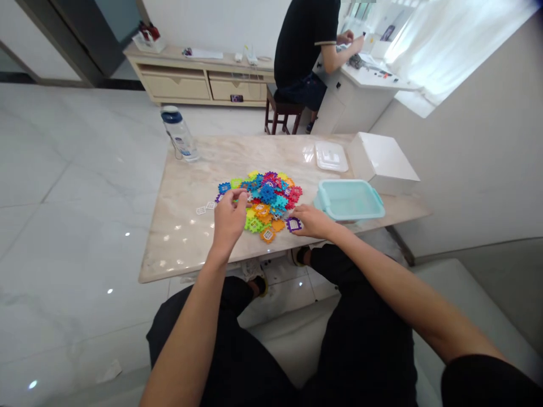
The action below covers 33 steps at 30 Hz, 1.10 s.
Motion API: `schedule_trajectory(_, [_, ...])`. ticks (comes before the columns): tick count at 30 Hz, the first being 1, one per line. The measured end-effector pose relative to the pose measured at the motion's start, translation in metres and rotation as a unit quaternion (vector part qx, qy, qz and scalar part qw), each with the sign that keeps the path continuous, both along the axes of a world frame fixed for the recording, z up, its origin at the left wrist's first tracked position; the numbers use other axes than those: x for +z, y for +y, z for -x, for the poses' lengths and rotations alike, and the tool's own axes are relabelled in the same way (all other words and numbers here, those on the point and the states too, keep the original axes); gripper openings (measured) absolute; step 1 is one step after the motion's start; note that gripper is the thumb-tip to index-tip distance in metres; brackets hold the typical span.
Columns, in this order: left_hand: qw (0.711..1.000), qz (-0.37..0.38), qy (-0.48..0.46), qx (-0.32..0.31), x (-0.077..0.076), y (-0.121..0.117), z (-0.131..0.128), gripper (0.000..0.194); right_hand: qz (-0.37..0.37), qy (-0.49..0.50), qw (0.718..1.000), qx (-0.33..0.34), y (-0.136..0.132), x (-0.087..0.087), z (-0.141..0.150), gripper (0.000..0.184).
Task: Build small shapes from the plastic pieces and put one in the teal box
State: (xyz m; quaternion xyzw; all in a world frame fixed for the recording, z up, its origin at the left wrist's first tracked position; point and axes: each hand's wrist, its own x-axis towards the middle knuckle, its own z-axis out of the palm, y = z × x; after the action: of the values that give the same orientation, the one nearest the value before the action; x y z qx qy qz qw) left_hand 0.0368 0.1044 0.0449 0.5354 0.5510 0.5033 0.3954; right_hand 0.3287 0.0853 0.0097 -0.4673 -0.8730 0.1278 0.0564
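A heap of colourful notched plastic building pieces (pixel 268 193) lies on the marble-patterned table. At the heap's left side is my left hand (pixel 229 219), its thumb and fingers drawn together; whatever is between the fingertips is too small to make out. My right hand (pixel 313 221) rests low at the heap's right edge, fingers closed on the rim of a purple square piece (pixel 293 225) with a white grid inside. An orange piece (pixel 267 235) with a white grid lies nearest the front edge. Two white grid inserts (pixel 201 211) sit apart to the left.
Right of the heap stands a light-blue plastic bin (pixel 350 215), with a clear lid (pixel 331 156) and a white box (pixel 384 161) behind it. A water bottle (pixel 181 135) stands at the far left corner. Another person (pixel 303 51) sits at a white desk beyond.
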Motion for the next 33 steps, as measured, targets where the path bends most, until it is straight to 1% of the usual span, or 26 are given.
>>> schedule_trajectory(2, [1.000, 0.000, 0.003, -0.010, 0.000, 0.001, -0.002, 0.031, 0.027, -0.037, 0.999, -0.017, -0.003, -0.011, -0.012, 0.039])
schedule_trajectory(4, [1.000, -0.002, 0.008, -0.017, 0.000, 0.000, -0.003, 0.029, 0.041, -0.053, 0.997, -0.024, -0.004, -0.021, -0.022, 0.037])
schedule_trajectory(8, [0.999, -0.010, 0.030, -0.020, -0.001, -0.002, -0.004, 0.025, 0.050, -0.051, 0.997, -0.014, -0.001, -0.037, -0.034, 0.036])
schedule_trajectory(11, [0.999, -0.013, 0.041, -0.020, -0.001, -0.003, -0.005, 0.023, 0.052, -0.050, 0.997, -0.010, 0.004, -0.045, -0.037, 0.035])
schedule_trajectory(16, [0.999, -0.021, 0.040, -0.016, 0.005, -0.006, -0.007, 0.020, 0.043, -0.052, 0.998, 0.003, 0.010, -0.045, -0.037, 0.047])
schedule_trajectory(19, [0.999, -0.025, 0.033, -0.008, 0.010, -0.008, -0.009, 0.018, 0.048, -0.042, 0.998, 0.011, 0.009, -0.043, -0.039, 0.040])
schedule_trajectory(22, [0.999, -0.027, 0.037, -0.002, 0.014, -0.007, -0.012, 0.015, 0.052, -0.022, 0.998, 0.014, 0.008, -0.044, -0.043, 0.035])
schedule_trajectory(28, [0.999, -0.033, 0.036, -0.008, 0.014, -0.007, -0.019, 0.013, 0.049, -0.012, 0.999, 0.010, 0.008, -0.050, -0.051, 0.037])
schedule_trajectory(33, [0.999, -0.038, 0.033, -0.011, 0.015, -0.007, -0.022, 0.013, 0.048, -0.025, 0.998, 0.015, 0.008, -0.048, -0.046, 0.037])
